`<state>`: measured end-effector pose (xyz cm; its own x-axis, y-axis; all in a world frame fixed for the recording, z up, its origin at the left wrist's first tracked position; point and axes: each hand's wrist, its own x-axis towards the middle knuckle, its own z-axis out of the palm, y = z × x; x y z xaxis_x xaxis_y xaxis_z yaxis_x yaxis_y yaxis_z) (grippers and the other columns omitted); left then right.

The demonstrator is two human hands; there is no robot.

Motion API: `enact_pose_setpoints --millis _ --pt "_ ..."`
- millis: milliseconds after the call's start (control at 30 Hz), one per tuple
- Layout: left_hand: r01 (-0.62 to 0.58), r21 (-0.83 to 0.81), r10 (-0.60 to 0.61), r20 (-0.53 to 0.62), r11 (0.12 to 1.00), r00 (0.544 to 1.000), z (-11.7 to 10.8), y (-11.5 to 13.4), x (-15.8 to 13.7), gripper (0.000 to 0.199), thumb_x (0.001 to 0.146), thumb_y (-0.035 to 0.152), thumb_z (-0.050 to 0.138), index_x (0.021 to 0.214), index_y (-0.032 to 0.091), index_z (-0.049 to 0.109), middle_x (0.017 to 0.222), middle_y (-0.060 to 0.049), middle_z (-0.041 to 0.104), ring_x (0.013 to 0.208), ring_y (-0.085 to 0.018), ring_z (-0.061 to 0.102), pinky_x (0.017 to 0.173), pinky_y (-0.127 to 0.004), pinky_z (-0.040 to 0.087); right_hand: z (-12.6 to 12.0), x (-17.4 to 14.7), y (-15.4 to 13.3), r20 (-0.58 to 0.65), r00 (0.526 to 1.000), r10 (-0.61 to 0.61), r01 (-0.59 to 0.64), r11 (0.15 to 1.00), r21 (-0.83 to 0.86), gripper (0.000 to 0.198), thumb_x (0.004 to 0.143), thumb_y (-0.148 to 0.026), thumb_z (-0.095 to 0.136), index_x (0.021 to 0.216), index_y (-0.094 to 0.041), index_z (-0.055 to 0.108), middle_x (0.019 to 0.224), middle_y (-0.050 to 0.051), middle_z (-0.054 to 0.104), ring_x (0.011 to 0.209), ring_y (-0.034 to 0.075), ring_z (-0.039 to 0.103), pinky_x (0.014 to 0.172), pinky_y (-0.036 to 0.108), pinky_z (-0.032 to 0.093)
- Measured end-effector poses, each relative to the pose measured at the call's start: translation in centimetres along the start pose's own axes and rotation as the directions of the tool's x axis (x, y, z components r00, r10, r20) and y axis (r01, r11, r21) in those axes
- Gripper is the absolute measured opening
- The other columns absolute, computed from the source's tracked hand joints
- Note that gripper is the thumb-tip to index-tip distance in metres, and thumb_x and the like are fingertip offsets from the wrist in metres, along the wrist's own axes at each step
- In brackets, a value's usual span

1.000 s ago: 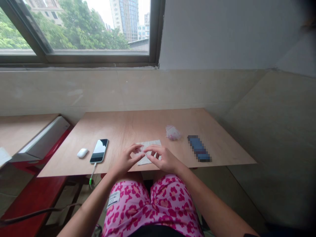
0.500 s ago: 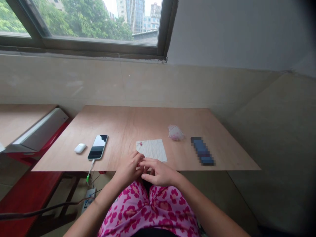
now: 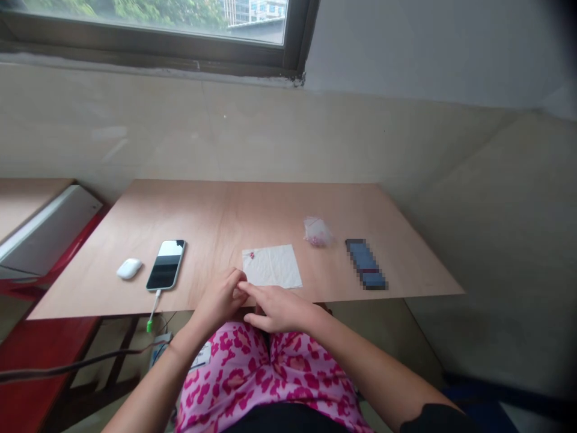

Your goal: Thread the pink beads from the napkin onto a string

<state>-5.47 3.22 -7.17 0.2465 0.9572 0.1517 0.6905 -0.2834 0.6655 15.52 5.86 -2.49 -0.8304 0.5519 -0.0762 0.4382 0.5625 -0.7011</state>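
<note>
Over my lap at the table's front edge, my two hands meet at the fingertips. My left hand is closed, its fingers bent inward; whatever may be between them is hidden. My right hand reaches across with fingers stretched and its thumb apart, its index finger touching the left fingers. Just beyond them a white tissue lies flat on the table. A few tiny red pieces rest near its far left corner. Behind it, to the right, is a small clear plastic bag with pinkish-red bits inside.
A phone with a white cable lies left on the wooden table, beside a white earbud case. On the right lies a pixelated dark device. A red bench stands at the lower left.
My view has tilted down and shifted slightly. Both hands stay together at the table edge, with the fingers slightly rearranged. The things on the table have not moved.
</note>
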Motion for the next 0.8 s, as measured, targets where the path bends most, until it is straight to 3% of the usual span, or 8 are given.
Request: enact_pose_setpoints --millis 133,300,500,700,800 --pt "0.025 -0.024 -0.025 -0.017 0.999 1.000 0.0 0.5 0.2 0.009 0.088 0.019 0.059 0.096 0.022 0.058 0.089 -0.004 0.066 0.083 -0.024 0.065 0.073 -0.036 0.052 0.1 0.5 -0.1 -0.018 0.999 0.046 -0.046 0.999 -0.027 0.062 0.093 -0.035 0.065 0.150 -0.020 0.046 0.095 0.008 0.078 0.086 0.028 0.073 0.071 0.032 0.050" --pt "0.038 0.021 -0.037 -0.081 0.999 0.996 -0.1 0.5 0.3 0.017 0.085 0.020 0.064 0.099 0.021 0.054 0.088 -0.005 0.063 0.083 -0.025 0.064 0.074 -0.038 0.052 0.3 1.5 -0.8 -0.063 0.996 0.062 -0.062 0.998 0.002 0.059 0.092 -0.033 0.062 0.146 -0.016 0.045 0.097 0.011 0.078 0.082 0.028 0.073 0.066 0.032 0.048" --pt "0.018 0.019 -0.017 -0.074 1.000 0.997 -0.1 -0.5 0.2 0.026 0.083 0.016 0.066 0.105 0.021 0.054 0.095 -0.005 0.065 0.088 -0.024 0.065 0.078 -0.037 0.051 0.0 1.9 -1.0 -0.004 0.998 0.063 -0.063 0.998 -0.018 0.056 0.092 -0.030 0.061 0.144 -0.015 0.047 0.096 0.011 0.078 0.079 0.027 0.071 0.062 0.031 0.045" --pt "0.018 -0.051 -0.017 0.029 0.999 0.999 -0.6 -0.4 0.3 0.011 0.088 0.018 0.063 0.098 0.022 0.059 0.094 -0.004 0.067 0.089 -0.022 0.065 0.080 -0.036 0.051 -0.4 1.7 -0.5 -0.092 0.995 -0.049 0.053 0.998 0.046 0.027 0.094 -0.021 0.060 0.120 -0.021 0.069 0.112 0.008 0.077 0.092 0.023 0.072 0.078 0.030 0.051" --pt "0.064 -0.070 -0.064 0.008 0.995 0.998 -0.6 -0.6 0.3 0.015 0.089 0.022 0.064 0.103 0.022 0.059 0.096 -0.004 0.068 0.090 -0.023 0.066 0.080 -0.037 0.052 -0.8 2.4 1.1 -0.189 0.981 -0.049 0.077 0.986 0.146 0.024 0.096 -0.019 0.060 0.116 -0.022 0.072 0.115 0.005 0.077 0.092 0.019 0.072 0.084 0.029 0.052"
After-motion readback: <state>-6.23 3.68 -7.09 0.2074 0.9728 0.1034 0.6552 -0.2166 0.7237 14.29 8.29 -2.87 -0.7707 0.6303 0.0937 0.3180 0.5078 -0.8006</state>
